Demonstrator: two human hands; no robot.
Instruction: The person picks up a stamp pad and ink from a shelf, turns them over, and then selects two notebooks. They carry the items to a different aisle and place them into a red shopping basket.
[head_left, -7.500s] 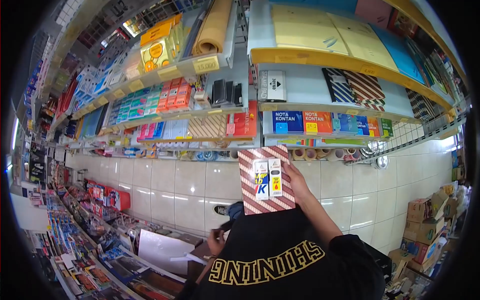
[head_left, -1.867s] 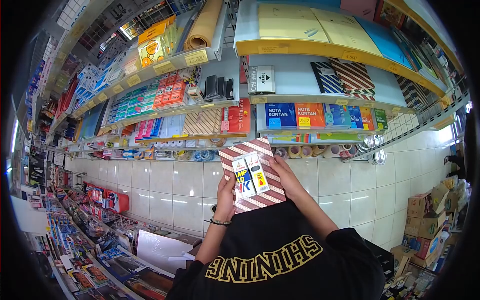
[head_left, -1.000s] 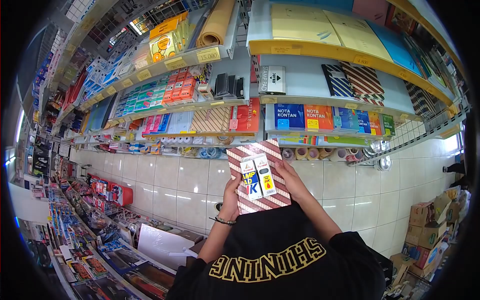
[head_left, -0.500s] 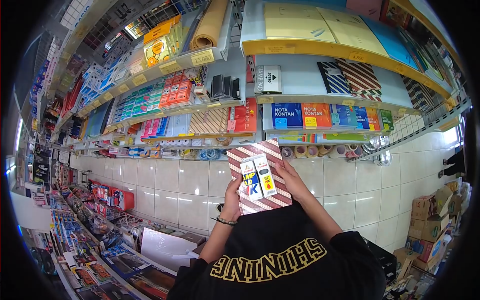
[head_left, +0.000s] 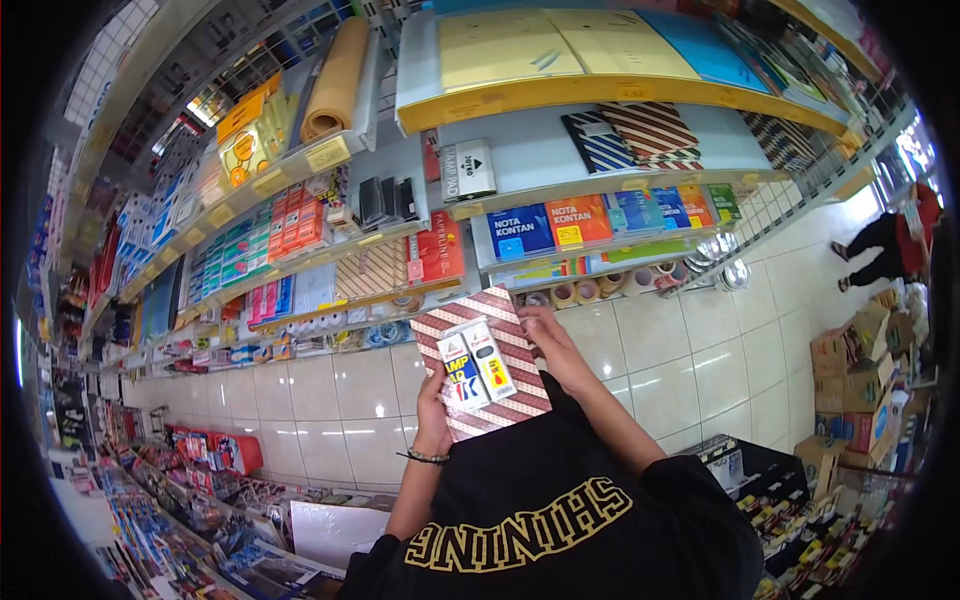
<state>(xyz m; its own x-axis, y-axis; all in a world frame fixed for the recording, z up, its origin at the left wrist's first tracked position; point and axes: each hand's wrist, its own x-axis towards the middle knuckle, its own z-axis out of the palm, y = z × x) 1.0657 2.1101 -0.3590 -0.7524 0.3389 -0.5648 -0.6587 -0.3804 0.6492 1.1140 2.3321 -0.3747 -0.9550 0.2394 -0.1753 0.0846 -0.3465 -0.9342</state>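
A book with red-and-white diagonal stripes (head_left: 522, 392) is held flat in front of the body. Two small white ink boxes lie on it: one with blue and yellow lettering (head_left: 462, 372), the other with a yellow panel (head_left: 489, 362). My left hand (head_left: 433, 412) grips the book's left edge, its thumb against the left box. At the upper right edge, the fingers of my right hand (head_left: 550, 345) are closed on the book.
Shelves ahead carry a stamp pad box (head_left: 468, 170), striped books (head_left: 650, 137), nota books (head_left: 578, 222) and yellow folders (head_left: 510, 48). Cardboard boxes (head_left: 850, 370) and a person in red (head_left: 915, 235) are at the right. Goods fill the lower left.
The view has turned, so the shelves sit further left and tilted. Both hands and the book appear further left and slightly lower. More of the person at the right shows.
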